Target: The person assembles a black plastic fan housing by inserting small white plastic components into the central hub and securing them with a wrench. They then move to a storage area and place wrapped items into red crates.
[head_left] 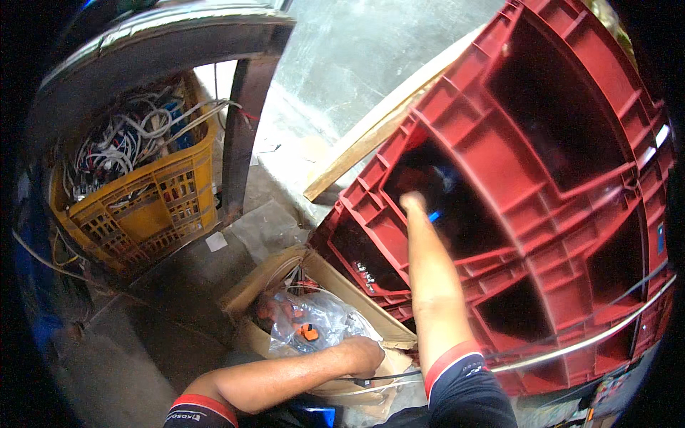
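Note:
My left hand (364,357) is curled closed at the near right part of an open cardboard box (335,277). What its fingers hold, if anything, is hidden beneath the hand. Inside the box lie a clear plastic bag (332,324), an orange part (309,332) and some thin cables. My right arm reaches up to a large red plastic crate (505,155) that stands tilted on the right. There my right hand (412,202) is at the edge of a dark opening in the ribbed side, its fingers blurred and partly hidden. A small bright blue spot (434,215) shows beside the wrist.
A yellow crate (146,217) full of tangled cables (132,143) stands at the left, beneath a dark metal frame (253,125). A wooden plank (382,135) leans by the red crate. A pale strap or cable (592,321) crosses the red crate's lower part.

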{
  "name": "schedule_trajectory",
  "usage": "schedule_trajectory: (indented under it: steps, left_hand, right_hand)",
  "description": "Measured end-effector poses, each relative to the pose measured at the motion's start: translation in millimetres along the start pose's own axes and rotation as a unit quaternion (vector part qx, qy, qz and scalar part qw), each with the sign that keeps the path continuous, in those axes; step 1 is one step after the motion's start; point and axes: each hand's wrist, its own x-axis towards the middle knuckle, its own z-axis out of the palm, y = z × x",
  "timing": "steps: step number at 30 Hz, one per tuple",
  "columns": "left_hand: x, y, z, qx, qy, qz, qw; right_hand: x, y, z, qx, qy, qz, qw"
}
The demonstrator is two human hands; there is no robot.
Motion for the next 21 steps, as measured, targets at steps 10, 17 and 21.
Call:
schedule_trajectory:
  steps: [10,17,21]
  left_hand:
    - [-27.5,-30.2,20.4,-0.017,0.075,-0.077,0.994]
    - [-45.2,-43.7,4.2,-0.041,0.146,-0.166,0.974]
    - [-38.4,-47.1,-0.6,-0.042,0.177,-0.221,0.958]
  right_hand:
    - [-207.7,-116.0,-119.0,0.416,0.204,-0.058,0.884]
    - [-306.9,-81.8,-190.4,0.457,0.161,-0.218,0.847]
    - [-421.0,-36.4,-229.0,0.536,0.048,-0.262,0.801]
